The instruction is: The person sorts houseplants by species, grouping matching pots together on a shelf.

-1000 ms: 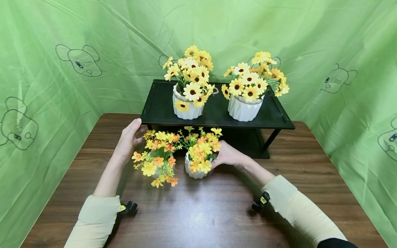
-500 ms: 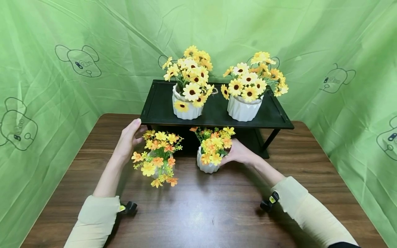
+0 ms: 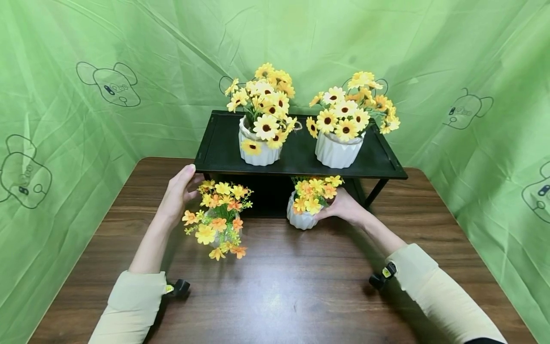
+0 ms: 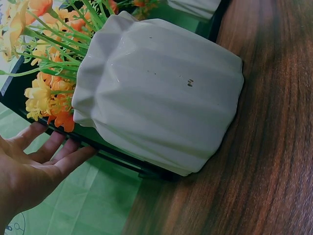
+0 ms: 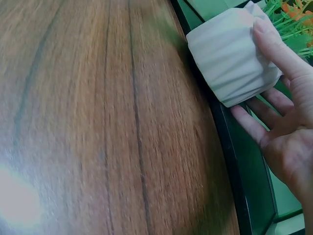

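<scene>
Fingers (image 5: 250,123) of the right hand (image 3: 347,208) grip a white pot (image 3: 300,220) — left hand (image 3: 175,193), uncurled, touches black shelf (image 3: 298,155).

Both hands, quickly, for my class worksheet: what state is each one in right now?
Left hand: open, touching the shelf.
Right hand: holding a white flowerpot by its side.

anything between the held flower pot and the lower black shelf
Nothing visible stands between the held flower pot and the lower shelf. The upper shelf is higher, its front edge near the flowers in the head view; whether they clear it is unclear.
</scene>
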### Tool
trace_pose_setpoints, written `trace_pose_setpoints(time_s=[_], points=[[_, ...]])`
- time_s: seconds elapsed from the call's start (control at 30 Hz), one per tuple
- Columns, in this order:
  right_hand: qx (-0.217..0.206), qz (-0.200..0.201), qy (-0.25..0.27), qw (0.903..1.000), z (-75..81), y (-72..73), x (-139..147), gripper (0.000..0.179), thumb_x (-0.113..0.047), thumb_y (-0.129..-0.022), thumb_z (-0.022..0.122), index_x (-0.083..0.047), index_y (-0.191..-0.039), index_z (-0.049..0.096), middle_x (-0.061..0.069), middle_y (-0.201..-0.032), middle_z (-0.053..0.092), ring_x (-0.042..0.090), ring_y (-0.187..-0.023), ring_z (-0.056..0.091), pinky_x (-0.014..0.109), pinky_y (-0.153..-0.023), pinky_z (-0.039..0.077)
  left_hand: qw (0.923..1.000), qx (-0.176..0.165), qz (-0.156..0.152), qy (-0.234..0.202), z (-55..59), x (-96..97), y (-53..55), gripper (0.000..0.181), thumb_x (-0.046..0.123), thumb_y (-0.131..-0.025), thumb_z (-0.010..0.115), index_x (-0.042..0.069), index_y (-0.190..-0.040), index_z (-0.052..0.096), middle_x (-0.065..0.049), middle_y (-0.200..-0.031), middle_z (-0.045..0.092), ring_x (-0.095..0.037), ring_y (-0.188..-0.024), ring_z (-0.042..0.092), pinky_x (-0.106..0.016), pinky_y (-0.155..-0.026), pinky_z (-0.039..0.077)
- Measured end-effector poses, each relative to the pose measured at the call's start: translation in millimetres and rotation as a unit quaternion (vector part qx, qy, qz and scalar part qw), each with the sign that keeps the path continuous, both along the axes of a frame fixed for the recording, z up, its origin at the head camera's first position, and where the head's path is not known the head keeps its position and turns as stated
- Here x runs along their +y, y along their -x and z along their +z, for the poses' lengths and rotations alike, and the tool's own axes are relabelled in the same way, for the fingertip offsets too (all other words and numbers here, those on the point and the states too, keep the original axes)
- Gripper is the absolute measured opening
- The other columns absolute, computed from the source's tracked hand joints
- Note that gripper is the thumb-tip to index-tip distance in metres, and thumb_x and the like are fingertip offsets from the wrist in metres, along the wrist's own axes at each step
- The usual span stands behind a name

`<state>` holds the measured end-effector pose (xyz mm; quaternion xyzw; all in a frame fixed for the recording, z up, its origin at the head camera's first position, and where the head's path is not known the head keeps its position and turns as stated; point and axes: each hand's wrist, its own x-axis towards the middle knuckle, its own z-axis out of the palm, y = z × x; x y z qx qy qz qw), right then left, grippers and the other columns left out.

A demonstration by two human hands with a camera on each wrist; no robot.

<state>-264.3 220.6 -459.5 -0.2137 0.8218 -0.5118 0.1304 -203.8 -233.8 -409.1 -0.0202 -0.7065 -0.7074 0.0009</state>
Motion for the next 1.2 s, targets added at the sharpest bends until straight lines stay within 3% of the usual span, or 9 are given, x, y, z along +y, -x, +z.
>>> trace_pose_setpoints(time_s=[0.17, 0.5, 0.87, 1.2], points=[[-0.015, -0.021, 0.005, 0.9996, 0.4, 2.4, 7, 0.082, -0.015, -0.069, 0.097, -0.015, -0.14, 0.056, 0.005, -0.138, 0.064, 0.01, -0.121, 0.062, 0.024, -0.1, 0.05, 1.0, -0.001, 0.002, 0.004, 0.3, 0.1, -0.2, 0.031, 0.051, -0.107, 0.045, 0.032, -0.124, 0.062, 0.005, -0.127, 0.061, -0.015, -0.127, 0.054, -0.023, -0.092, 0.048], [-0.043, -0.052, 0.016, 0.9976, 0.7, 10.0, 15, 0.079, -0.016, -0.07, 0.097, -0.014, -0.138, 0.057, 0.005, -0.137, 0.065, 0.011, -0.12, 0.064, 0.024, -0.096, 0.053, 1.0, -0.004, 0.001, 0.005, 0.6, 0.4, 0.0, 0.031, 0.052, -0.107, 0.045, 0.032, -0.124, 0.062, 0.008, -0.124, 0.061, -0.015, -0.127, 0.054, -0.023, -0.092, 0.048], [-0.07, -0.056, 0.062, 0.994, -3.1, 24.8, 21, 0.056, -0.005, -0.076, 0.091, -0.009, -0.124, 0.064, -0.008, -0.111, 0.073, 0.008, -0.099, 0.069, 0.026, -0.081, 0.058, 1.0, 0.002, 0.003, -0.002, -0.8, 0.1, 0.5, 0.028, 0.05, -0.107, 0.045, 0.033, -0.12, 0.063, 0.014, -0.118, 0.063, -0.012, -0.125, 0.057, -0.022, -0.09, 0.049], [-0.069, -0.042, 0.101, 0.9916, -3.2, 34.1, 22, 0.051, 0.004, -0.078, 0.087, -0.011, -0.121, 0.066, -0.008, -0.112, 0.074, 0.009, -0.102, 0.071, 0.025, -0.083, 0.059, 1.0, 0.002, 0.004, -0.004, -2.2, -0.2, 1.6, 0.028, 0.05, -0.107, 0.045, 0.034, -0.119, 0.064, 0.007, -0.122, 0.064, -0.011, -0.121, 0.057, -0.022, -0.09, 0.049]])
